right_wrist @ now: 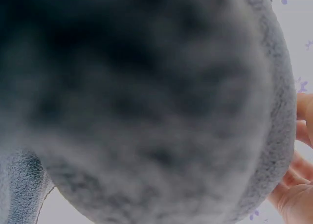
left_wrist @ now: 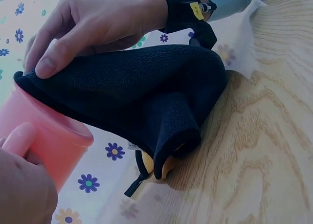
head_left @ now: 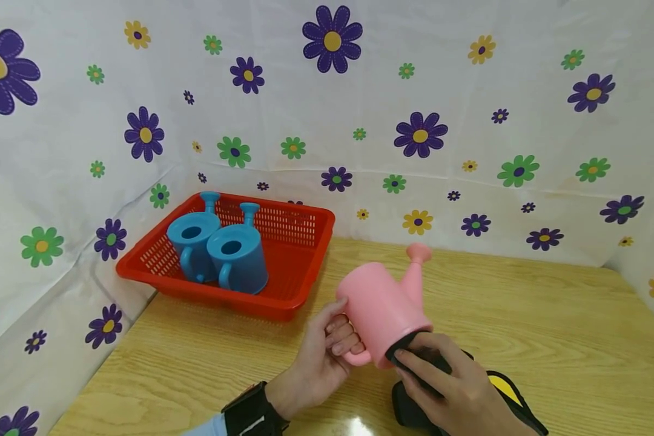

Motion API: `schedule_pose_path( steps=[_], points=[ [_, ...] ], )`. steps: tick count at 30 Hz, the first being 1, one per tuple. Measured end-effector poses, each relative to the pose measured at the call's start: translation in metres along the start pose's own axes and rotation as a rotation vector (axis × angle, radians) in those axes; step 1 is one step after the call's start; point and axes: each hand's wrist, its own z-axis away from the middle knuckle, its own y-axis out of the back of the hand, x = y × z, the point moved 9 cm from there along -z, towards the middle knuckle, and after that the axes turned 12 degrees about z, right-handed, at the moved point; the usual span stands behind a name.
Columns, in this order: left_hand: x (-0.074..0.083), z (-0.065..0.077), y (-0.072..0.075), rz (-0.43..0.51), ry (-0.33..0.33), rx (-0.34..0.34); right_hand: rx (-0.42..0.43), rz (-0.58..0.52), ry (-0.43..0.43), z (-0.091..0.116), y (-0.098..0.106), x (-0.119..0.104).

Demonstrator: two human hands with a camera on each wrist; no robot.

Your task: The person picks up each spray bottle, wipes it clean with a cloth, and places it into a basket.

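A pink watering can (head_left: 378, 303) is held tilted above the table, its spout pointing up and away and its base toward me. My left hand (head_left: 324, 357) grips it by the handle. With the thumb and fingers of my right hand (head_left: 463, 387), I pinch a black cloth (left_wrist: 132, 87) against the can's base edge. The cloth hangs down, and a yellow side (head_left: 504, 387) shows at one corner. In the right wrist view the dark cloth (right_wrist: 146, 111) fills most of the picture, blurred, hiding the can.
A red basket (head_left: 289, 272) stands at the left back of the wooden table (head_left: 523, 321). Two blue watering cans, one at the left (head_left: 201, 254) and one beside it (head_left: 251, 266), stand upright inside. Behind hangs a white flower-printed sheet (head_left: 283, 109).
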Motion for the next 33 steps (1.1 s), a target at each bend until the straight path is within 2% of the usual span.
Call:
schedule_pose_path(
  steps=[3, 9, 12, 16, 20, 26, 33],
  points=[
    [-0.001, 0.0, -0.001, 0.003, 0.005, -0.001, -0.007, 0.019, -0.006, 0.0, 0.001, -0.001],
    [-0.002, 0.0, -0.004, 0.022, 0.009, -0.002, 0.08, 0.077, -0.068, -0.002, 0.008, 0.001],
    [-0.004, 0.0, -0.004, 0.038, 0.009, 0.004, 0.09, 0.092, -0.035, -0.003, 0.007, -0.002],
    [-0.005, -0.001, -0.003, 0.055, 0.012, 0.021, 0.048, 0.046, 0.065, -0.003, 0.0, -0.011],
    [-0.006, -0.001, 0.0, 0.057, 0.01, 0.038, 0.01, 0.007, 0.124, -0.001, -0.007, -0.017],
    [-0.007, -0.002, 0.002, 0.058, 0.018, 0.032, -0.008, -0.021, 0.13, 0.001, -0.012, -0.021],
    [-0.007, -0.002, 0.002, 0.057, 0.023, 0.019, -0.045, 0.008, 0.115, 0.001, -0.014, -0.02]
  ],
)
